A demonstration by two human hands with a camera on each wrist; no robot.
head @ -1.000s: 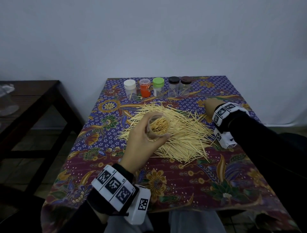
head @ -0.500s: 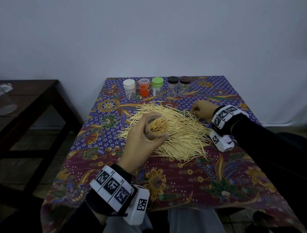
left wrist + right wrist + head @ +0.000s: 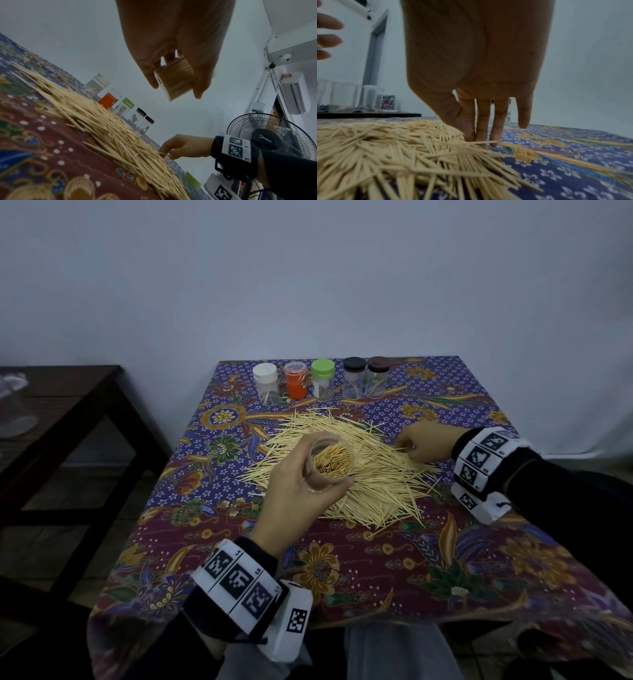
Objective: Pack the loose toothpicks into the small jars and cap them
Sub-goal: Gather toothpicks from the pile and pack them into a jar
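my left hand (image 3: pixel 301 491) grips the clear toothpick-packed jar (image 3: pixel 331 456) mid-frame; my right hand (image 3: pixel 426 441) pinches pale wooden toothpicks (image 3: pixel 485 142) at centre right; filling step, next feed them in.

So the count: five capped jars (image 3: pixel 318 383) lined up at the back of the desk (image 3: pixel 445 559), with one white, one orange, one green, one black and one brown cap. One more open jar (image 3: pixel 331 461), one big toothpick pile (image 3: pixel 376 484), two hands.
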